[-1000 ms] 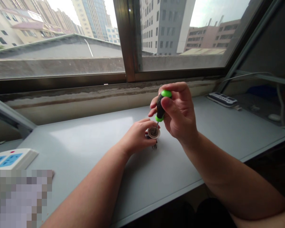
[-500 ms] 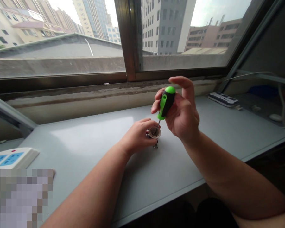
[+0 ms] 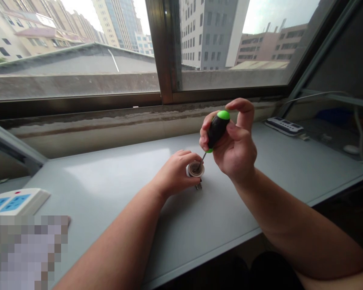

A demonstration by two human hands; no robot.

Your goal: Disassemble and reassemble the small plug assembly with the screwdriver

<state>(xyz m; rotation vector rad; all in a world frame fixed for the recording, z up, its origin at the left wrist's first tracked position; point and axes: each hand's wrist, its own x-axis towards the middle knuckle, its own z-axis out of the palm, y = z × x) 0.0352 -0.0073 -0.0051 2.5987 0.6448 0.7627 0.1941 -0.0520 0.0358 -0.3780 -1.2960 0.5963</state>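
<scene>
Beyond the grey table (image 3: 109,193), a window (image 3: 163,52) shows buildings (image 3: 199,34)

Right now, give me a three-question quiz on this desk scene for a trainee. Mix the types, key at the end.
1. True or false: the shaft of the screwdriver reaches down to the round part held in the left hand.
2. Which colours show on the handle in the right hand?
A) red and yellow
B) black and green
C) blue and white
3. Fill in the blank: the outlet block with blue faces is at the person's ____ end of the desk.

Key: 1 true; 2 B; 3 left
</scene>
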